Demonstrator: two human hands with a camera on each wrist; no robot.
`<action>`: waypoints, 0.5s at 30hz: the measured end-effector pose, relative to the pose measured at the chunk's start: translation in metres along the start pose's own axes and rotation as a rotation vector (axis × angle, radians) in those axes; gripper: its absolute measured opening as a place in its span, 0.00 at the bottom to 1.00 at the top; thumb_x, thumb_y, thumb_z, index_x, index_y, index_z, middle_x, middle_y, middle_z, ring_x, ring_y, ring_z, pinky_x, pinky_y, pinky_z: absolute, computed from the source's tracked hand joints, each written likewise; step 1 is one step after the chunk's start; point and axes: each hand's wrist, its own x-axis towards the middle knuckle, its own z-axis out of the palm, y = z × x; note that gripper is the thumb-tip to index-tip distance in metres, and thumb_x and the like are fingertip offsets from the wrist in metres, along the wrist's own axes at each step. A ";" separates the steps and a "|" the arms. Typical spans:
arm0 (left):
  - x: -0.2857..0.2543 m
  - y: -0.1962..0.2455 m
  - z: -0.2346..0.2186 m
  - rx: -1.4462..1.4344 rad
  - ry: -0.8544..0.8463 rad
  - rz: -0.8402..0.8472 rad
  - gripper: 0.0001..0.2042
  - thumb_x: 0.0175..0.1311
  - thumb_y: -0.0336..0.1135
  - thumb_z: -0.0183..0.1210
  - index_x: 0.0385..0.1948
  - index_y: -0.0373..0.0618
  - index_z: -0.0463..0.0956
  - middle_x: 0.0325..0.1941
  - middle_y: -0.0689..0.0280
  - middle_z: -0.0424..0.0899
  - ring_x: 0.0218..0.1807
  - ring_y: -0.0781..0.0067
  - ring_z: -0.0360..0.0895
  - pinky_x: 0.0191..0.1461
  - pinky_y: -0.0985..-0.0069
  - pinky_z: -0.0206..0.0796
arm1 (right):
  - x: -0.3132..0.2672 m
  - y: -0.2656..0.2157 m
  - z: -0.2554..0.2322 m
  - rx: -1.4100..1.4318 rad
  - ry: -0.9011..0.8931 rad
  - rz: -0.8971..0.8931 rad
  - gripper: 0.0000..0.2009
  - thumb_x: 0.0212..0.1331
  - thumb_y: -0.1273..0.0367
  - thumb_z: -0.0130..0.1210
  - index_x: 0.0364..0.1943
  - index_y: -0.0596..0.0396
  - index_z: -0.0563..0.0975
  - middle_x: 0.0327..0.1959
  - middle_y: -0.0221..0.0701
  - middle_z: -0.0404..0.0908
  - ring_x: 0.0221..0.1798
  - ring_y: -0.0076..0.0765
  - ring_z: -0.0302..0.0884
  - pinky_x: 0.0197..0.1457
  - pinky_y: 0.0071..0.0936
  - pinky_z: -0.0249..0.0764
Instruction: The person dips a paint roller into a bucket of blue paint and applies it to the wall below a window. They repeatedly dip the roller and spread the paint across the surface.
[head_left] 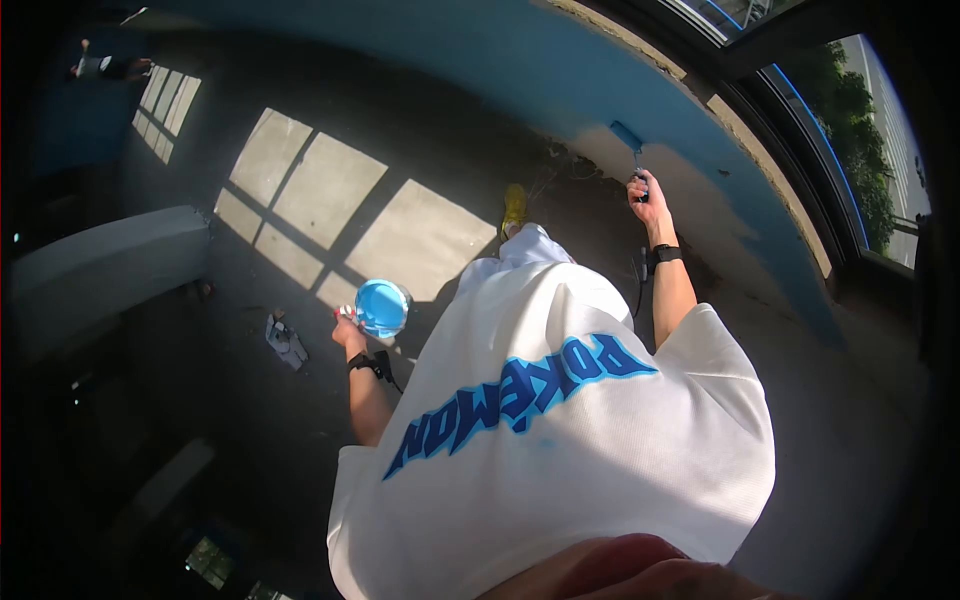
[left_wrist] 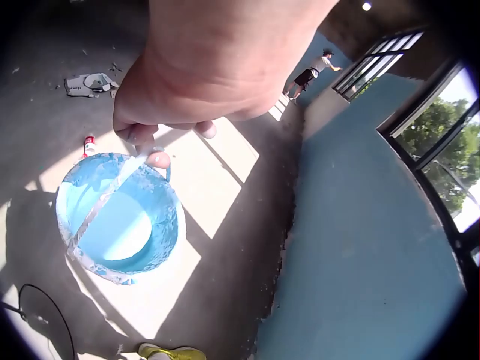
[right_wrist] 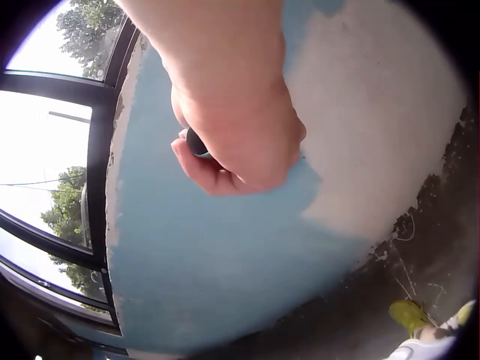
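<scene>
My left hand (head_left: 347, 328) grips the handle (left_wrist: 103, 204) of a paint bucket (left_wrist: 77, 193), which hangs at my left side with light blue paint inside. Dried paint coats the bucket's rim. My right hand (head_left: 650, 197) is curled round the grip of a paint roller (head_left: 627, 136). The blue roller head lies against the wall (right_wrist: 217, 255), where blue paint meets a pale uncoated patch (right_wrist: 360, 97). In the right wrist view, only the dark end of the grip shows; the hand hides the roller head.
Windows (head_left: 850, 130) run above the painted wall. A yellow shoe (head_left: 515, 205) stands near the wall's foot. Behind the bucket lie a white crumpled package (left_wrist: 88, 84) and a small red-and-white container (left_wrist: 89, 145). Another person (left_wrist: 315, 73) stands farther along the wall.
</scene>
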 end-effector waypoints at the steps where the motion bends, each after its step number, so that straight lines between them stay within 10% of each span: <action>1: 0.010 0.006 0.000 -0.032 -0.062 0.083 0.13 0.58 0.36 0.51 0.17 0.38 0.73 0.11 0.67 0.67 0.11 0.73 0.65 0.15 0.73 0.64 | 0.021 0.006 -0.007 0.010 0.080 -0.026 0.12 0.60 0.73 0.48 0.19 0.51 0.62 0.12 0.18 0.56 0.13 0.14 0.52 0.13 0.12 0.52; 6: 0.036 0.060 0.037 -0.033 -0.109 0.071 0.11 0.57 0.37 0.52 0.24 0.37 0.72 0.21 0.62 0.72 0.17 0.69 0.69 0.17 0.75 0.66 | 0.078 0.024 -0.004 -0.021 0.064 -0.180 0.11 0.63 0.70 0.46 0.22 0.50 0.63 0.15 0.20 0.58 0.16 0.16 0.56 0.16 0.14 0.55; 15: 0.084 0.108 0.190 0.156 -0.374 0.258 0.12 0.57 0.35 0.51 0.19 0.34 0.71 0.16 0.62 0.72 0.12 0.69 0.70 0.15 0.76 0.62 | -0.002 0.099 0.016 -0.449 0.157 -0.404 0.11 0.66 0.64 0.45 0.26 0.49 0.62 0.17 0.20 0.58 0.16 0.15 0.55 0.16 0.14 0.54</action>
